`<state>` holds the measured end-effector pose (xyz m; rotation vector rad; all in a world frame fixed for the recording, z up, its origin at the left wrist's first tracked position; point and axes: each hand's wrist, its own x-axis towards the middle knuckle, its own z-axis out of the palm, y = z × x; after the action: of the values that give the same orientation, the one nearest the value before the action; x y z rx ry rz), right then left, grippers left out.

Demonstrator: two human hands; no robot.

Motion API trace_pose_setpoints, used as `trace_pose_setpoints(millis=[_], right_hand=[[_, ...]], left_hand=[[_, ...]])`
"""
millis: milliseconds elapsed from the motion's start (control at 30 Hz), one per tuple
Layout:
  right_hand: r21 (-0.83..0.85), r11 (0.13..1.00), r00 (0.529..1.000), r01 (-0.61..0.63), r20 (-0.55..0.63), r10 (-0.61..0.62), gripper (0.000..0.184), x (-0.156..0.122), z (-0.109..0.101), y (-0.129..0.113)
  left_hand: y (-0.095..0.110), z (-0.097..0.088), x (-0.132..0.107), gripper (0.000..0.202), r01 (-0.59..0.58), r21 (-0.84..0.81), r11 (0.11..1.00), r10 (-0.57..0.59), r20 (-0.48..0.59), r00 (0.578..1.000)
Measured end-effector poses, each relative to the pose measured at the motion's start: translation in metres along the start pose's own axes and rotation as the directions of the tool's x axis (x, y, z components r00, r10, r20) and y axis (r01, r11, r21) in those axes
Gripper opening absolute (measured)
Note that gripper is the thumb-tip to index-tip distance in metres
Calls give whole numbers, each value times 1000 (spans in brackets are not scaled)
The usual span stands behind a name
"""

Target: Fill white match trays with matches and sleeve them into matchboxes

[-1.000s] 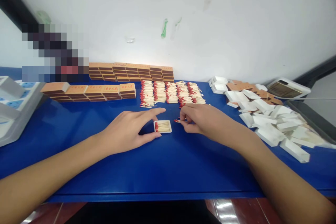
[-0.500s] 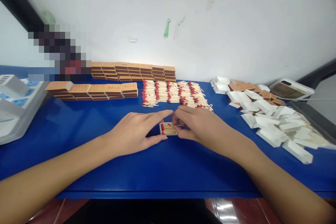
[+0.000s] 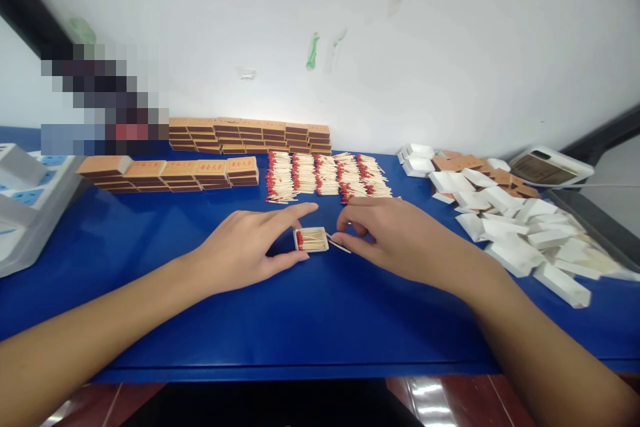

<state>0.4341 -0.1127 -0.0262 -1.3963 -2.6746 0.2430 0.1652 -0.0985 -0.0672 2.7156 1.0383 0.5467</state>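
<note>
Blue surface (image 3: 200, 320), white wall (image 3: 450, 47) behind: left hand (image 3: 245, 247) spread, finger and thumb bracketing the filled match tray (image 3: 311, 239); right hand (image 3: 395, 237) has drawn back from it, apparently pinching one stray match (image 3: 341, 247).

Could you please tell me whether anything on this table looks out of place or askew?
One loose wooden match lies slanted on the blue table, just outside the small white cardboard tray of red-tipped matches, beside the right hand. The white empty trays at the right lie in a jumbled heap.
</note>
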Motion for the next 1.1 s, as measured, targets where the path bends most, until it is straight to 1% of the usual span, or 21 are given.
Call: trace_pose_setpoints(millis=[67,133,233,333,433,533,600,667,733,833,1000,1100], right_hand=[[45,999,998,-6,65,3,13,0,2,4],[72,997,995,-6,102,-1,10,1,4,5],[87,996,995,-22,98,14,12,1,6,4],[75,995,994,-63,95,56,14,-2,4,3],[87,992,984,-87,163,72,14,-6,1,5],[120,990,975,-71,220,43,17,-7,-1,8],[144,988,976,-53,216,20,17,-5,-2,7],[152,988,985,-37,174,10,16,-3,-1,2],[117,993,990,-25,139,9,14,-1,0,-3],[64,998,992,-11,128,2,13,-1,1,-8],[91,995,988,-36,156,21,10,-4,0,1],[92,995,983,-42,183,24,12,-6,0,7]], left_hand=[[-1,0,-1,67,0,0,1000,0,-2,1000],[-2,0,-1,68,-5,1,1000,5,-5,1000],[-2,1,-1,67,-4,8,1000,4,-8,1000],[-3,0,-1,67,6,18,1000,-6,-1,1000],[-4,-2,-1,67,16,21,1000,-16,15,1000],[-3,-2,-1,67,23,17,1000,-23,25,999],[-3,-2,-1,67,24,15,1000,-25,23,999],[-2,-1,-1,67,19,10,1000,-20,20,1000],[-2,0,-1,67,9,9,1000,-10,19,1000],[-1,1,-1,67,0,16,1000,0,16,1000],[-2,0,0,68,14,9,1000,-14,29,999],[-3,-1,0,68,28,7,1000,-28,35,999]])
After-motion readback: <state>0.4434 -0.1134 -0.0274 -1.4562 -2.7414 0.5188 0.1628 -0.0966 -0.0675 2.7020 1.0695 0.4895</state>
